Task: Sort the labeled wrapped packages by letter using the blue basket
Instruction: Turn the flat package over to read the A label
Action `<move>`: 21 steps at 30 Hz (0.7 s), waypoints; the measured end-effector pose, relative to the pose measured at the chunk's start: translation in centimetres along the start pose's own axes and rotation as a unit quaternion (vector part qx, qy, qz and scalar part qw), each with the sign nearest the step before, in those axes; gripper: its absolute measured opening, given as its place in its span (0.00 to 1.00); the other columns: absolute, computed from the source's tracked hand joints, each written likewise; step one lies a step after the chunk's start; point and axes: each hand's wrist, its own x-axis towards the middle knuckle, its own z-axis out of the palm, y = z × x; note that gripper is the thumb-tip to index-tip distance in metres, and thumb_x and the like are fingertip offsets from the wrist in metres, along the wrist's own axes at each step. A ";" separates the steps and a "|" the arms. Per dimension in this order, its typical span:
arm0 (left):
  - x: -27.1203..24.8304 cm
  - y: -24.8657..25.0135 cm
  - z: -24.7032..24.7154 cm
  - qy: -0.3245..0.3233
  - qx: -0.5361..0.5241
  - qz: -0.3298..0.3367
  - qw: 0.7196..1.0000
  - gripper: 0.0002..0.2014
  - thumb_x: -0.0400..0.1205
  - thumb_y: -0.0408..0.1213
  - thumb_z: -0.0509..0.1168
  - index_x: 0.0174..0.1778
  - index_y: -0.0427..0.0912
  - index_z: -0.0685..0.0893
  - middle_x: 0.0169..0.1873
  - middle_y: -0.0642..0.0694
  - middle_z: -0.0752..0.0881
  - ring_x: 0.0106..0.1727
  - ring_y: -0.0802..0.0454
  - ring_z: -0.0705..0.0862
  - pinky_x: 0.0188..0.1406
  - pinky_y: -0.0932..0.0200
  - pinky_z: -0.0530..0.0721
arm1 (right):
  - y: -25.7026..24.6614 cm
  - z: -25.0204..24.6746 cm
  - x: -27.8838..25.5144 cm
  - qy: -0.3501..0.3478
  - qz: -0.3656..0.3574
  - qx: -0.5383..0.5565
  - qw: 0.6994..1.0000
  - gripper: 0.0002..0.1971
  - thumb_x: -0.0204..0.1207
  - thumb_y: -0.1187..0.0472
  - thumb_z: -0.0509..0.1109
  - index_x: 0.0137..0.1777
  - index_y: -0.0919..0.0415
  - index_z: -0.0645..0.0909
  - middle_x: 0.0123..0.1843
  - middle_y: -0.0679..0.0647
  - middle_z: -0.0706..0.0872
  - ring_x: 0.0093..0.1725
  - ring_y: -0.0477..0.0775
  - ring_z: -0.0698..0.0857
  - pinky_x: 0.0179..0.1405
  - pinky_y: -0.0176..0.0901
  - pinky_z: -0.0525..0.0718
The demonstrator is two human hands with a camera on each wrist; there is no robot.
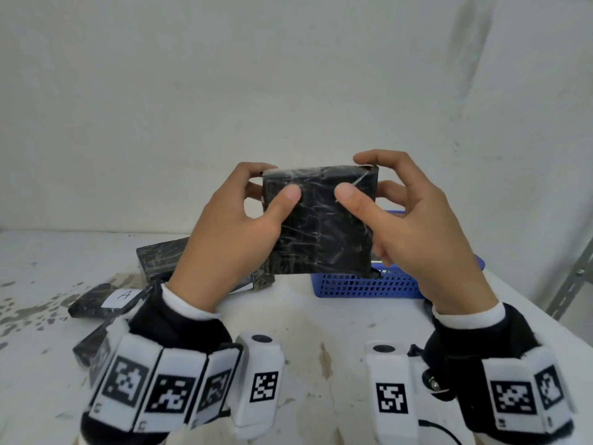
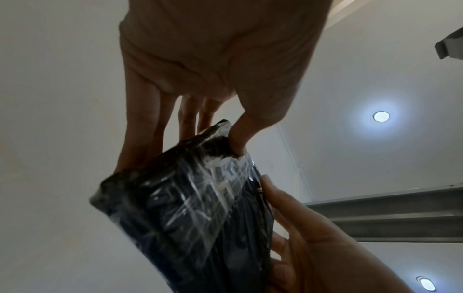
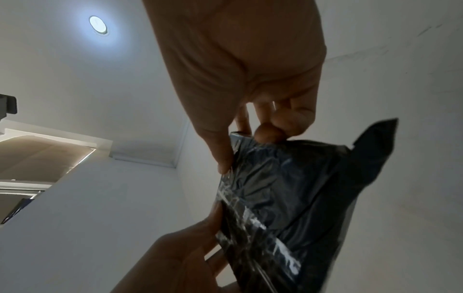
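A black package wrapped in clear film [image 1: 321, 223] is held upright in the air above the table, its label side hidden from me. My left hand [image 1: 244, 216] grips its left edge, thumb on the near face and fingers behind. My right hand [image 1: 394, 213] grips the right edge the same way. The left wrist view shows the package [image 2: 190, 214] from below, pinched by my left hand [image 2: 225, 123]. In the right wrist view the package [image 3: 283, 198] hangs from my right hand [image 3: 250, 134]. The blue basket [image 1: 365, 284] stands on the table behind the package.
Several more black wrapped packages lie on the white table [image 1: 305, 332] at the left; one of them [image 1: 102, 303] shows a white label with the letter A. A grey metal rack post [image 1: 571, 284] stands at the right edge. A white wall rises behind.
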 end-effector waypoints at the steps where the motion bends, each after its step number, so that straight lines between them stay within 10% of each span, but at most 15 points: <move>1: -0.1 0.1 0.0 0.000 0.003 0.001 1.000 0.16 0.79 0.53 0.67 0.62 0.58 0.79 0.51 0.58 0.85 0.42 0.71 0.86 0.43 0.74 0.83 | 0.1 0.1 0.0 0.003 0.003 -0.011 1.000 0.20 0.76 0.49 0.76 0.66 0.43 0.79 0.51 0.47 0.90 0.20 0.39 0.81 0.21 0.30 0.78; 5: -0.1 0.3 -0.3 0.004 -0.003 -0.001 1.000 0.15 0.78 0.54 0.68 0.61 0.62 0.80 0.53 0.60 0.87 0.39 0.62 0.89 0.46 0.68 0.86 | 0.4 0.2 0.1 0.001 0.005 -0.017 1.000 0.17 0.75 0.47 0.77 0.63 0.45 0.82 0.53 0.47 0.90 0.21 0.47 0.83 0.25 0.41 0.85; 10: -0.1 0.5 -0.5 -0.016 -0.062 -0.016 0.998 0.11 0.82 0.53 0.66 0.59 0.58 0.79 0.52 0.59 0.88 0.49 0.46 0.90 0.59 0.36 0.86 | 0.6 0.3 0.3 -0.014 0.008 0.008 1.000 0.09 0.77 0.48 0.75 0.56 0.45 0.85 0.53 0.43 0.90 0.32 0.55 0.92 0.32 0.42 0.88; 16: 0.1 0.5 -0.7 -0.021 -0.096 -0.024 0.995 0.08 0.85 0.42 0.64 0.58 0.53 0.85 0.53 0.54 0.88 0.52 0.50 0.89 0.63 0.48 0.86 | 0.8 0.1 0.4 -0.022 0.004 0.012 1.000 0.06 0.80 0.51 0.73 0.54 0.45 0.87 0.53 0.45 0.90 0.35 0.52 0.92 0.37 0.40 0.89; 21: 0.1 0.6 -0.4 -0.015 -0.069 -0.003 0.998 0.16 0.72 0.53 0.67 0.55 0.55 0.85 0.49 0.60 0.88 0.49 0.41 0.89 0.63 0.41 0.85 | 0.7 0.1 0.4 -0.011 0.005 0.005 1.000 0.03 0.77 0.47 0.74 0.47 0.43 0.88 0.46 0.43 0.90 0.33 0.53 0.90 0.37 0.47 0.89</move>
